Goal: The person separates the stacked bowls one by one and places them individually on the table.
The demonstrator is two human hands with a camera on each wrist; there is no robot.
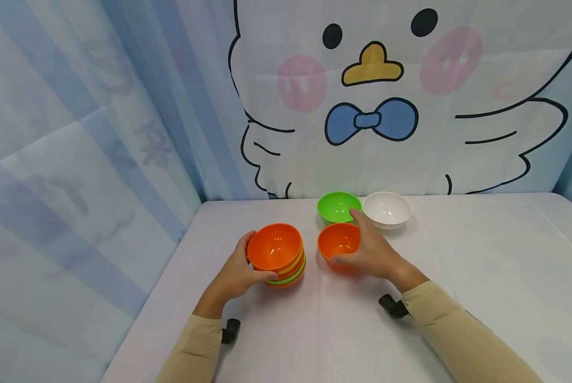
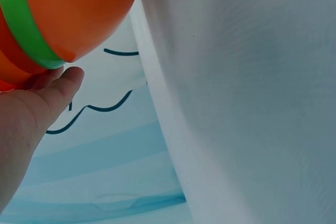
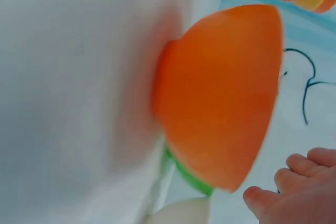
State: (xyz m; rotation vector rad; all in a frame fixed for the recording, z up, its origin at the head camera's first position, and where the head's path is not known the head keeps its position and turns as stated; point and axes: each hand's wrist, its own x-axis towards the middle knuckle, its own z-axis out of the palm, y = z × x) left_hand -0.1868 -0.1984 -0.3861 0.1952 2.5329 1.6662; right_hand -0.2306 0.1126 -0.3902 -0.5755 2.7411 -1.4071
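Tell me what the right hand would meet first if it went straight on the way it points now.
Probably the single orange bowl, which sits just ahead of the right hand in the head view; whether the two already touch is hard to tell.

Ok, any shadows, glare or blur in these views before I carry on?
Head: small glints inside the topmost stacked orange bowl and the white bowl, soft shadows on the white table; left wrist: scene tilted sideways, broad soft shading across the table; right wrist: also tilted, the separate orange bowl's edges slightly blurred, with a faint orange-tinged shadow beside it.
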